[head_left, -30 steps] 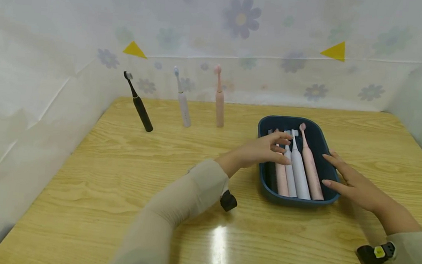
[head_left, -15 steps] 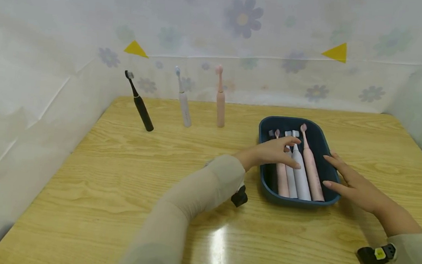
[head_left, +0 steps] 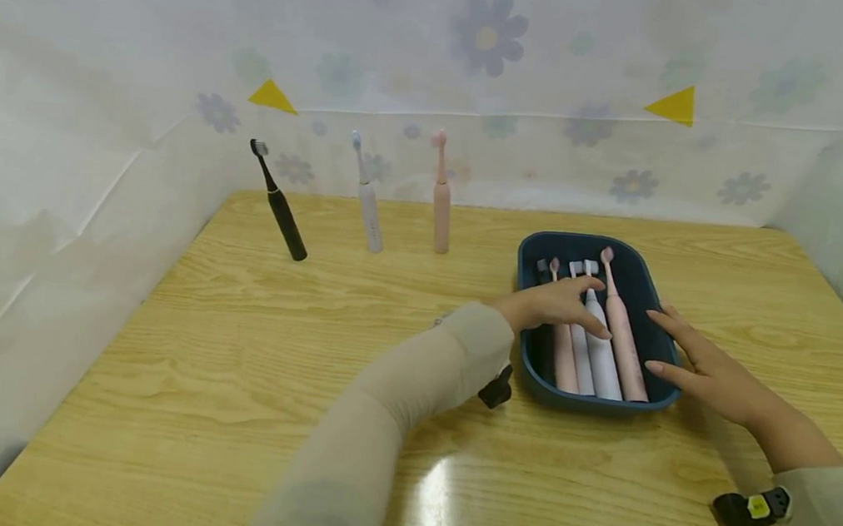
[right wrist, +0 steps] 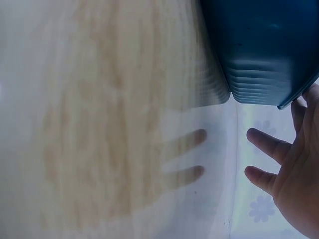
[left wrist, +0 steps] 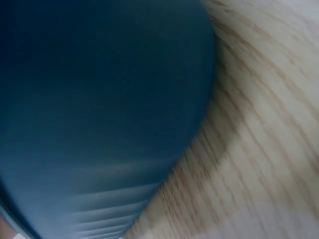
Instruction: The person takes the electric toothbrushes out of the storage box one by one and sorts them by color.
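A dark blue plastic bin (head_left: 597,404) holds several electric toothbrushes lying side by side. My left hand (head_left: 552,301) reaches over its left rim, thumb and fingers apart above a white toothbrush (head_left: 606,364). To the right of that brush lies a pink toothbrush (head_left: 628,348); a second pink toothbrush (head_left: 565,361) is partly covered by the left hand. At the bin's right side my right hand (head_left: 720,374) rests straight fingers over the rim. Its lower fingers extend outside the bin wall in the right wrist view. The left wrist view shows mostly the bin's outer wall (left wrist: 109,109).
Standing upright at the back left of the wooden table (head_left: 213,404) are a black toothbrush (head_left: 285,224), a white toothbrush (head_left: 369,217) and a pink toothbrush (head_left: 441,217). A flowered white sheet (head_left: 535,164) hangs behind the table.
The left hand has moved rightward over the bin, from the pink brush on the left toward the larger white one. My right hand keeps its place at the rim.
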### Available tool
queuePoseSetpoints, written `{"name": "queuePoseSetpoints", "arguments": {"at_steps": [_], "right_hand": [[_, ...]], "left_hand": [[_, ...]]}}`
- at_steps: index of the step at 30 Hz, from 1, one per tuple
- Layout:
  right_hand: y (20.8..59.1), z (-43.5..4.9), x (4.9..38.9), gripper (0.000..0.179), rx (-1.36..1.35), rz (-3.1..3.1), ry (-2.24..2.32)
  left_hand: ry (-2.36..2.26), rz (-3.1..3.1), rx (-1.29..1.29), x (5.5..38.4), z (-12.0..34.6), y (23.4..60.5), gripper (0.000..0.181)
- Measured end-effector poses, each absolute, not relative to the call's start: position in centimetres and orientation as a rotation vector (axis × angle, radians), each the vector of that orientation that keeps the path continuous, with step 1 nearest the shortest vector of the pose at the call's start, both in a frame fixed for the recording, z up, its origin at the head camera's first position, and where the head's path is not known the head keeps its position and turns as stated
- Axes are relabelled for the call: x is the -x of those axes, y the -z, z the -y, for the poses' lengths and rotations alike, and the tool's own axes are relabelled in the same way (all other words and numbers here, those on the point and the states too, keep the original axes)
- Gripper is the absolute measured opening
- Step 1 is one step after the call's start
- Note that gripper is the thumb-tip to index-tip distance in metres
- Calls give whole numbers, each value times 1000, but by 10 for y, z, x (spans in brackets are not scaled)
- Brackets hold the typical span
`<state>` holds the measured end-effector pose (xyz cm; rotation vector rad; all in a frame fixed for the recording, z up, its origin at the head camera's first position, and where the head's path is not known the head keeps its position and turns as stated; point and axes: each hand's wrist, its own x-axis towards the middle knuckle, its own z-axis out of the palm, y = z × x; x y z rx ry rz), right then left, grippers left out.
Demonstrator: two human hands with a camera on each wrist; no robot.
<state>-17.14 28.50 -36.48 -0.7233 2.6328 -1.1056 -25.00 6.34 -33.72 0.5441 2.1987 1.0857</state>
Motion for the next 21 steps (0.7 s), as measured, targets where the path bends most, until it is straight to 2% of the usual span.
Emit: {"name": "queuePoseSetpoints", "arguments": {"at_steps": [9, 21], "right_hand": [[364, -285, 172, 68, 727, -2633, 1118], [364, -285, 173, 68, 724, -2636, 1116]], "left_hand": [[-944, -2265, -516, 257, -71, 341, 74], [-758, -2408, -582, 259, -75, 341, 62]]}}
